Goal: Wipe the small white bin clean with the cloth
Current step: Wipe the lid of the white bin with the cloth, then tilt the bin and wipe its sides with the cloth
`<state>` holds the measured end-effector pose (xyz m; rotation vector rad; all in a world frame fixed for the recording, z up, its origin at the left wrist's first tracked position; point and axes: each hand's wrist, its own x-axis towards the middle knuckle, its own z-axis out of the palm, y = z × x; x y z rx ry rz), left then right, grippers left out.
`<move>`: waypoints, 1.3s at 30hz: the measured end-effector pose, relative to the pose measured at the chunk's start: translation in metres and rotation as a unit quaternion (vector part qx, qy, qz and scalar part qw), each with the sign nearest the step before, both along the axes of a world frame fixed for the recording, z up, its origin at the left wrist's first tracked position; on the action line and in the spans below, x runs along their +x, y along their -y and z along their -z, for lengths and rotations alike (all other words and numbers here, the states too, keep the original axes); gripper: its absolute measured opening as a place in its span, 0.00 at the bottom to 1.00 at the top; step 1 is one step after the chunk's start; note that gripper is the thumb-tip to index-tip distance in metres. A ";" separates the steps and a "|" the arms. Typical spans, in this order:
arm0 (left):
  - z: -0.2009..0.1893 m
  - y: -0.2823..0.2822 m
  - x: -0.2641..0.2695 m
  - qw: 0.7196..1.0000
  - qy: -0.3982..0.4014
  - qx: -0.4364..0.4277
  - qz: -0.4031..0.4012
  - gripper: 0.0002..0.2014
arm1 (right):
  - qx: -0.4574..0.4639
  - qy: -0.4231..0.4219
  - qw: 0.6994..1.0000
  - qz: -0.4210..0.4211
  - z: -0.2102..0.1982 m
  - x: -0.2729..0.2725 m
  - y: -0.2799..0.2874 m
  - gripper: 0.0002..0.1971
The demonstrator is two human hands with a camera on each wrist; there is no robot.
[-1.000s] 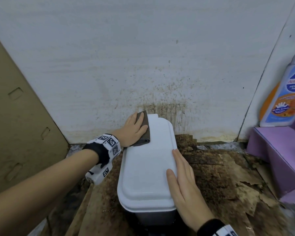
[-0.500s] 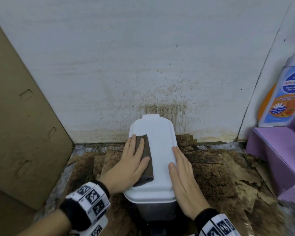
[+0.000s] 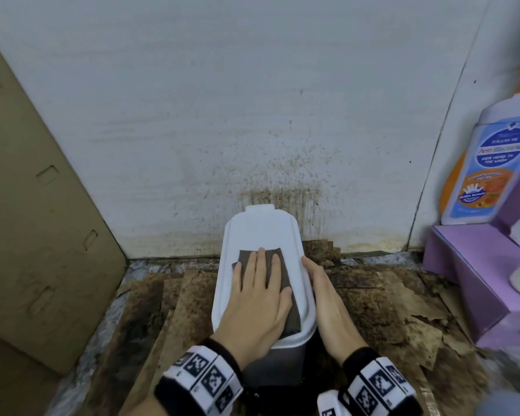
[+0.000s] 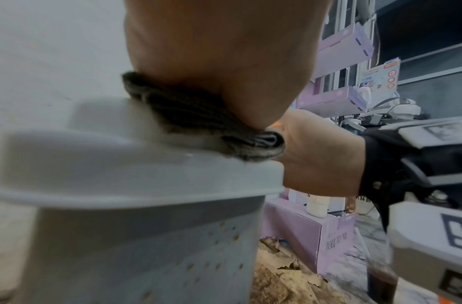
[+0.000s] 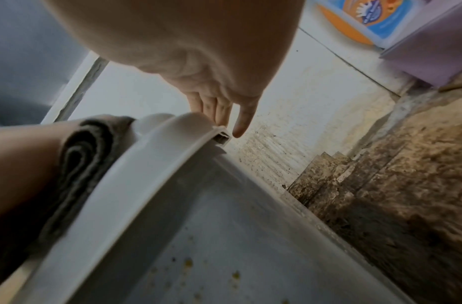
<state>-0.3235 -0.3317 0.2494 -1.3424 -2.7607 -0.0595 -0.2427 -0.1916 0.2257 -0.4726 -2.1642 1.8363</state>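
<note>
The small white bin [image 3: 263,232] stands on the floor against the stained wall, lid closed. A folded grey-brown cloth [image 3: 282,271] lies on the near half of the lid. My left hand [image 3: 258,295] presses flat on it with straight fingers. My right hand [image 3: 327,301] lies open along the lid's right edge, fingers straight. In the left wrist view the cloth [image 4: 198,115] is squeezed between my palm and the lid, and the bin [image 4: 146,236] wall shows brown specks. The right wrist view shows the lid rim [image 5: 136,185], the cloth [image 5: 87,156] and my right fingers [image 5: 219,109] at the lid's far end.
A cardboard panel [image 3: 42,235] leans at the left. Dirty torn paper [image 3: 388,310] covers the floor around the bin. A purple box [image 3: 478,280] with a wash bottle [image 3: 487,163] stands at the right. A cup of dark drink [image 4: 380,277] sits on the floor.
My left hand has slid the cloth from the lid's far left corner back toward me onto the middle and near part. My right hand has stayed on the right edge.
</note>
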 end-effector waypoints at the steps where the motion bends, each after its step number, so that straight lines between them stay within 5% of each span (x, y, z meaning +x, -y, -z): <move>1: 0.001 -0.007 0.002 1.000 0.019 -0.012 -0.014 0.30 | -0.020 0.003 1.000 0.005 -0.001 0.000 -0.002 0.28; 4: 0.000 -0.026 0.008 0.999 0.047 0.008 -0.006 0.40 | -0.062 -0.001 0.998 0.022 -0.007 0.000 -0.005 0.30; 8: -0.016 -0.032 0.007 0.985 0.167 0.044 0.002 0.32 | -0.056 -0.012 0.998 0.025 -0.012 0.001 -0.007 0.24; 11: -0.027 -0.015 0.001 0.935 0.277 0.218 -0.030 0.30 | 0.042 -0.026 0.998 0.044 -0.017 0.000 0.000 0.20; 14: -0.021 0.012 -0.011 0.925 0.199 0.314 -0.077 0.24 | 0.239 -0.047 0.968 0.055 -0.027 -0.001 0.015 0.23; 17: -0.005 0.034 -0.021 0.939 0.142 0.299 -0.097 0.21 | 0.352 -0.040 0.935 0.002 -0.028 -0.006 0.036 0.25; 20: 0.006 0.044 -0.018 0.954 0.144 0.252 -0.072 0.24 | 0.499 0.005 0.867 0.005 -0.017 -0.010 0.050 0.29; 24: 0.010 0.047 -0.017 0.966 0.138 0.209 -0.057 0.28 | 0.530 0.022 0.847 0.036 -0.004 -0.013 0.048 0.32; 28: 0.008 0.050 -0.017 0.968 0.146 0.194 -0.065 0.28 | 0.467 0.014 0.882 0.057 0.002 -0.009 0.036 0.30; 33: 0.012 0.053 -0.020 0.965 0.157 0.201 -0.063 0.28 | 0.152 0.015 0.986 0.061 0.007 -0.002 0.024 0.27; 35: 0.014 0.056 -0.024 0.963 0.162 0.206 -0.057 0.28 | 0.020 0.006 0.997 0.073 0.010 -0.002 0.022 0.26; 39: 0.015 0.066 -0.032 0.956 0.176 0.227 -0.052 0.27 | -0.100 -0.014 0.992 0.077 0.023 -0.009 0.028 0.25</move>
